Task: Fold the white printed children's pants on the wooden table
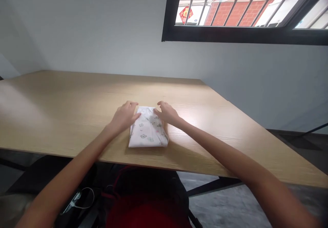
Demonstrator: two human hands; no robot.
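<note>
A folded white cloth (147,132), printed with small diamond shapes and pink and green marks, lies flat on the table near its front edge. At its far left corner is my left hand (125,115), open, the thumb over the cloth's edge and the fingers stretched past it. My right hand (167,113) is at the far right corner in much the same pose, open, its thumb at the top edge of the cloth and the fingers curved away from the thumb. Whether any fingertip presses under the cloth cannot be made out.
The light wooden table (77,98) runs to a pale wall (102,26). A dark-framed window (220,33) with bars is at the upper right. Below the table's front edge are a black seat, a white cable (89,200) and a dark metal table leg (212,186).
</note>
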